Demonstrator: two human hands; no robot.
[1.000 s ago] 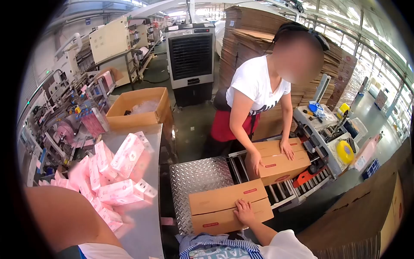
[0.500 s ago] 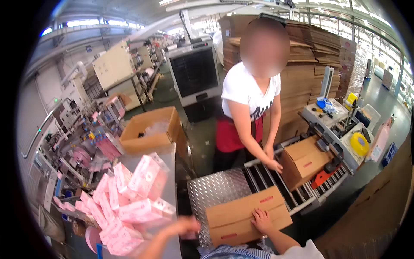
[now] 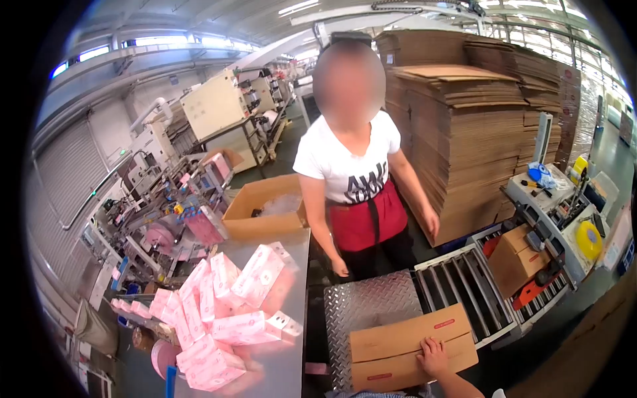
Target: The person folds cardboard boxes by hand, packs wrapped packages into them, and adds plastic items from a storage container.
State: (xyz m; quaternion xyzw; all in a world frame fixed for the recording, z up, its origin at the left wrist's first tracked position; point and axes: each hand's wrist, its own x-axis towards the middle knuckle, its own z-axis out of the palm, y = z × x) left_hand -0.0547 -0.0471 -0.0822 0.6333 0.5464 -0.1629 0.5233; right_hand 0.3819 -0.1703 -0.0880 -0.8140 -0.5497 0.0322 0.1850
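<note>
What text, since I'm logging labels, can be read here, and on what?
"AW" on the co-worker's white shirt; its other letters are too creased to read surely.
Red labels on the near carton: too small to read.
Print on the pink packs: too small.
Marking on the farther carton: too blurred.

Rollers (image 3: pixel 462 285) leave room between near carton (image 3: pixel 395 346) and far carton (image 3: pixel 512 266), while a person (image 3: pixel 355 176) stands behind the plate (image 3: pixel 365 297).

Single head-worn view, looking forward and down; carton (image 3: pixel 397 346) near.
</note>
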